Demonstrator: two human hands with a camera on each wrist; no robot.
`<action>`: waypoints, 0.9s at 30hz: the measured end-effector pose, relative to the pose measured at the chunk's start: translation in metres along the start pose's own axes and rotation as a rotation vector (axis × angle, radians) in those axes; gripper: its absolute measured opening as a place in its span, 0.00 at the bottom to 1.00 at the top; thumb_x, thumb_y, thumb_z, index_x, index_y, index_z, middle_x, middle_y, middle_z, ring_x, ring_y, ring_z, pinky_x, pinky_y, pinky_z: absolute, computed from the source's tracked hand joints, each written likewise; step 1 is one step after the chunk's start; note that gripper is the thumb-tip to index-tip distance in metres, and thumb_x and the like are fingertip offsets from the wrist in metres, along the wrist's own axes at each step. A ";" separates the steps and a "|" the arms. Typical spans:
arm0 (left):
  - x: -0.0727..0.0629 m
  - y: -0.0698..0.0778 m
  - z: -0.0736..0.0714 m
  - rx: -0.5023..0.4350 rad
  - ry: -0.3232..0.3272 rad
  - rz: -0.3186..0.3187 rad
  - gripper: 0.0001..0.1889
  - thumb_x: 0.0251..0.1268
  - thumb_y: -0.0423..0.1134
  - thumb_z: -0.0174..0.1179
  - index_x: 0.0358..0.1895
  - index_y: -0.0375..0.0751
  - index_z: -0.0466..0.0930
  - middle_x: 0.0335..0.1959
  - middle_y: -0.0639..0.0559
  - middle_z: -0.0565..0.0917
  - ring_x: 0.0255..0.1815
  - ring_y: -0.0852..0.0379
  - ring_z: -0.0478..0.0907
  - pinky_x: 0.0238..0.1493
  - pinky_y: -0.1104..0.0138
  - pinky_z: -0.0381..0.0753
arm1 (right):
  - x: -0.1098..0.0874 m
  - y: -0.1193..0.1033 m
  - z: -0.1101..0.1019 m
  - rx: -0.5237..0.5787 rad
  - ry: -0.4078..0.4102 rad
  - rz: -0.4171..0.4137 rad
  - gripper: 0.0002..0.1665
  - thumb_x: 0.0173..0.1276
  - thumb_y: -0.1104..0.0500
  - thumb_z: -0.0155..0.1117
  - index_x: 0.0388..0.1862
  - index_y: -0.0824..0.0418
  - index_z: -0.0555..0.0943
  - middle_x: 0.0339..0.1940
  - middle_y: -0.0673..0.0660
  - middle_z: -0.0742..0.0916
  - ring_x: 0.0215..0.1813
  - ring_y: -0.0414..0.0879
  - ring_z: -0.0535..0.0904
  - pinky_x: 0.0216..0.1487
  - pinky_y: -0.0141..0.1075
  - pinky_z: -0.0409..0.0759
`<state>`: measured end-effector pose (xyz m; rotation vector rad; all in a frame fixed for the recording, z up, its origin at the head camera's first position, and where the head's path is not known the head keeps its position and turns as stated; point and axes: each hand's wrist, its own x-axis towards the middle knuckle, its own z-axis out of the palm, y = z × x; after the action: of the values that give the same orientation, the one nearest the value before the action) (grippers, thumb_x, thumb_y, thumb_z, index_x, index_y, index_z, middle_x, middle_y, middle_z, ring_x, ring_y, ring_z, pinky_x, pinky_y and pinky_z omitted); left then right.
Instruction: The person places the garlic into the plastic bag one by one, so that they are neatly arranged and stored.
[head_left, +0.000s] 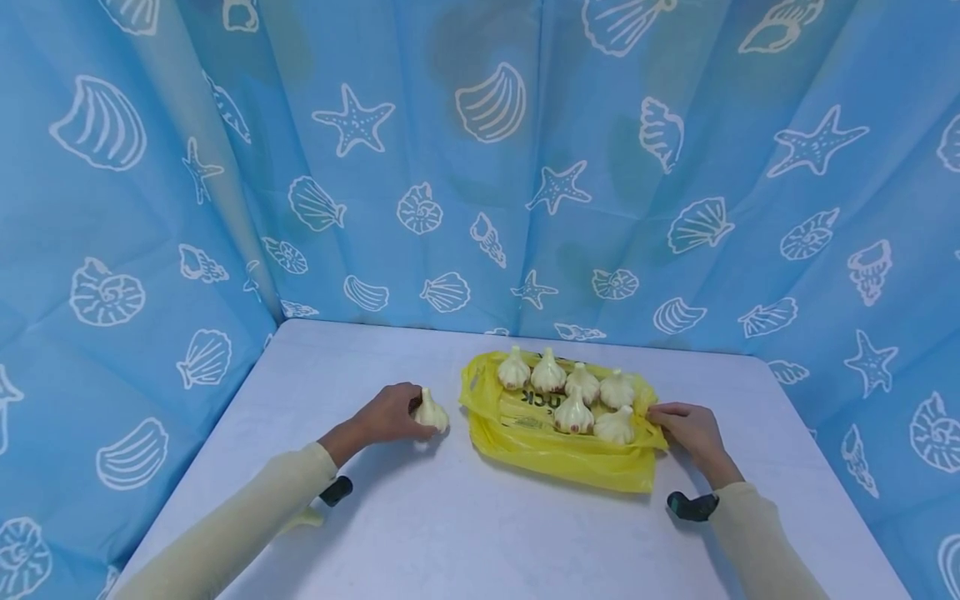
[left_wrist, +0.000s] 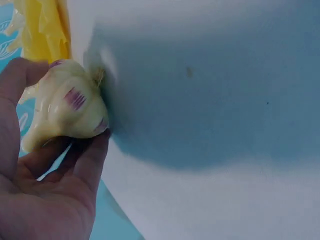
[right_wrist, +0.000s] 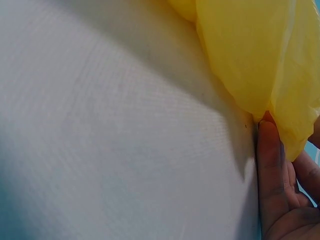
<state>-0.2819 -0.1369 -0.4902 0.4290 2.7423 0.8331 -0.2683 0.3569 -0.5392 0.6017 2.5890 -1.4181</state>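
My left hand (head_left: 393, 412) pinches a garlic bulb (head_left: 431, 412) between thumb and fingers, just left of the yellow plastic bag (head_left: 562, 462). In the left wrist view this garlic bulb (left_wrist: 75, 102) is tipped sideways, its purple-marked root side toward the white table. Several more garlic bulbs (head_left: 573, 412) sit stem up on the bag, toward its back and right. At the bag's right edge my right hand (head_left: 693, 429) grips the plastic between thumb and fingers. The right wrist view shows the bag's corner (right_wrist: 295, 142) held there, close over the table.
A white-covered table (head_left: 487, 533) lies beneath everything. Blue curtains (head_left: 480, 183) with shell and starfish prints enclose its back and sides. Below my left forearm a pale yellowish thing (head_left: 303, 520) shows, mostly hidden by the sleeve. Dark wrist cameras (head_left: 692, 506) hang under both wrists.
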 end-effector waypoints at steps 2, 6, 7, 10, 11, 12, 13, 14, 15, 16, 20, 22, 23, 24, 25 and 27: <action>0.000 0.000 0.000 -0.007 0.006 0.005 0.32 0.46 0.51 0.76 0.53 0.37 0.78 0.42 0.52 0.80 0.38 0.56 0.74 0.44 0.63 0.79 | 0.000 0.000 0.000 0.000 0.000 -0.001 0.32 0.66 0.44 0.66 0.58 0.68 0.78 0.59 0.68 0.78 0.52 0.56 0.74 0.39 0.27 0.77; 0.000 -0.002 0.002 -0.001 0.047 0.041 0.32 0.44 0.51 0.78 0.52 0.37 0.80 0.42 0.51 0.81 0.38 0.57 0.74 0.43 0.63 0.79 | -0.001 -0.001 0.000 -0.002 -0.005 0.001 0.32 0.67 0.44 0.65 0.58 0.68 0.78 0.60 0.68 0.77 0.52 0.56 0.74 0.42 0.29 0.78; 0.000 -0.002 0.002 -0.001 0.056 0.050 0.32 0.44 0.50 0.78 0.52 0.37 0.80 0.42 0.51 0.81 0.38 0.57 0.75 0.43 0.63 0.79 | -0.002 -0.001 0.000 0.000 -0.005 0.000 0.32 0.67 0.44 0.65 0.58 0.68 0.78 0.60 0.68 0.77 0.52 0.56 0.74 0.42 0.29 0.79; -0.001 -0.002 0.003 0.002 0.070 0.067 0.32 0.43 0.48 0.79 0.52 0.37 0.80 0.42 0.51 0.80 0.39 0.57 0.75 0.44 0.63 0.79 | -0.003 -0.002 0.000 -0.002 -0.005 -0.011 0.32 0.67 0.45 0.65 0.58 0.69 0.78 0.59 0.69 0.78 0.51 0.57 0.74 0.38 0.27 0.78; -0.002 -0.001 0.003 0.004 0.066 0.071 0.32 0.44 0.47 0.79 0.52 0.36 0.80 0.42 0.51 0.80 0.39 0.57 0.75 0.44 0.63 0.79 | -0.003 -0.002 0.000 -0.003 -0.005 -0.010 0.31 0.67 0.45 0.65 0.57 0.68 0.78 0.59 0.69 0.78 0.51 0.56 0.74 0.36 0.25 0.77; -0.003 -0.001 0.003 0.012 0.064 0.075 0.32 0.44 0.46 0.79 0.53 0.36 0.79 0.43 0.51 0.80 0.39 0.57 0.75 0.44 0.63 0.79 | -0.003 -0.002 0.000 -0.004 -0.005 -0.015 0.32 0.67 0.45 0.65 0.58 0.69 0.78 0.59 0.69 0.78 0.51 0.56 0.75 0.35 0.25 0.76; -0.003 -0.001 0.003 0.021 0.061 0.082 0.32 0.44 0.46 0.78 0.54 0.36 0.79 0.43 0.51 0.80 0.39 0.57 0.74 0.45 0.63 0.79 | -0.003 -0.003 0.000 -0.005 -0.006 -0.017 0.32 0.67 0.45 0.66 0.58 0.69 0.78 0.59 0.69 0.78 0.51 0.56 0.75 0.33 0.24 0.75; -0.004 0.000 0.002 0.029 0.060 0.093 0.32 0.44 0.45 0.78 0.54 0.35 0.78 0.43 0.51 0.79 0.39 0.57 0.74 0.44 0.63 0.79 | -0.003 -0.003 0.000 -0.007 -0.006 -0.020 0.32 0.67 0.45 0.66 0.58 0.69 0.78 0.59 0.69 0.78 0.51 0.56 0.75 0.32 0.23 0.73; -0.004 0.000 0.002 0.037 0.062 0.108 0.32 0.45 0.45 0.78 0.54 0.35 0.78 0.42 0.51 0.79 0.38 0.57 0.74 0.44 0.63 0.79 | -0.003 -0.003 -0.001 -0.007 -0.006 -0.022 0.32 0.67 0.45 0.66 0.57 0.69 0.79 0.59 0.69 0.78 0.51 0.56 0.75 0.31 0.22 0.73; -0.005 0.000 0.003 0.047 0.070 0.127 0.32 0.45 0.45 0.78 0.53 0.35 0.78 0.41 0.51 0.79 0.38 0.57 0.73 0.43 0.63 0.79 | -0.003 -0.003 -0.001 -0.005 -0.004 -0.023 0.32 0.67 0.45 0.66 0.57 0.69 0.78 0.59 0.69 0.78 0.51 0.56 0.75 0.31 0.22 0.72; -0.004 -0.002 0.003 0.065 0.113 0.201 0.29 0.45 0.47 0.77 0.49 0.36 0.79 0.39 0.53 0.78 0.35 0.58 0.72 0.39 0.66 0.77 | -0.002 -0.002 -0.001 0.003 0.002 -0.023 0.32 0.66 0.45 0.66 0.57 0.69 0.79 0.58 0.69 0.78 0.50 0.56 0.75 0.29 0.21 0.71; -0.004 -0.003 0.003 0.060 0.133 0.221 0.28 0.45 0.48 0.77 0.48 0.37 0.79 0.38 0.53 0.78 0.35 0.59 0.73 0.38 0.67 0.78 | -0.002 -0.002 0.000 0.005 0.004 -0.020 0.31 0.67 0.46 0.66 0.57 0.69 0.78 0.58 0.69 0.78 0.50 0.55 0.75 0.28 0.21 0.71; -0.003 -0.003 0.003 0.051 0.139 0.224 0.28 0.45 0.48 0.77 0.48 0.38 0.79 0.38 0.53 0.78 0.35 0.59 0.73 0.38 0.68 0.78 | -0.003 -0.003 0.000 0.006 0.002 -0.019 0.31 0.67 0.46 0.66 0.57 0.69 0.78 0.58 0.69 0.78 0.49 0.55 0.75 0.28 0.21 0.71; -0.003 -0.003 0.002 0.043 0.146 0.227 0.28 0.46 0.49 0.77 0.48 0.38 0.79 0.39 0.53 0.78 0.36 0.59 0.73 0.38 0.68 0.78 | -0.003 -0.003 0.000 0.005 0.000 -0.020 0.32 0.67 0.46 0.66 0.57 0.70 0.78 0.58 0.69 0.78 0.49 0.55 0.75 0.29 0.21 0.71; -0.002 -0.002 0.001 0.033 0.152 0.229 0.27 0.46 0.49 0.76 0.48 0.38 0.80 0.39 0.53 0.79 0.36 0.59 0.74 0.38 0.68 0.79 | -0.004 -0.003 0.000 0.006 0.000 -0.020 0.31 0.67 0.46 0.66 0.57 0.70 0.78 0.58 0.69 0.78 0.49 0.55 0.75 0.29 0.21 0.71; -0.001 -0.002 0.000 0.014 0.165 0.229 0.27 0.46 0.49 0.76 0.48 0.37 0.80 0.40 0.52 0.79 0.36 0.59 0.75 0.38 0.68 0.79 | -0.005 -0.003 0.000 0.009 -0.003 -0.019 0.31 0.67 0.46 0.66 0.57 0.70 0.78 0.58 0.69 0.78 0.50 0.55 0.75 0.29 0.21 0.71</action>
<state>-0.2815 -0.1384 -0.4910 0.7188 2.8885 0.9435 -0.2653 0.3539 -0.5353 0.5776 2.5943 -1.4354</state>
